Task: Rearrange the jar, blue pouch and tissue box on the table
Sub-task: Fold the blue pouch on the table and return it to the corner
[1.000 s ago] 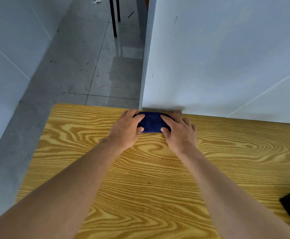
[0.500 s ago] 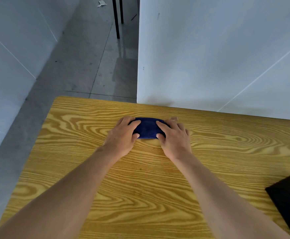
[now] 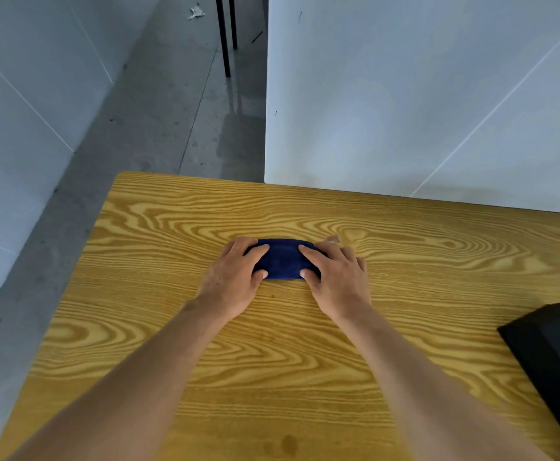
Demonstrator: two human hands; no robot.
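Note:
The blue pouch [image 3: 283, 259] lies on the wooden table [image 3: 305, 344], a little in from the far edge. My left hand [image 3: 235, 277] grips its left end and my right hand [image 3: 333, 277] grips its right end, thumbs on the near side and fingers over the top. Both ends of the pouch are hidden under my fingers. No jar shows in the view. A black box-like object [image 3: 558, 361] sits at the right edge; I cannot tell whether it is the tissue box.
A white panel [image 3: 421, 94] stands just behind the table's far edge. The table's left edge drops to a grey concrete floor [image 3: 132, 144]. Thin black legs [image 3: 225, 34] stand on the floor further back.
Both hands have drawn the blue pouch back from the white panel toward me. More of the black object now shows at the right.

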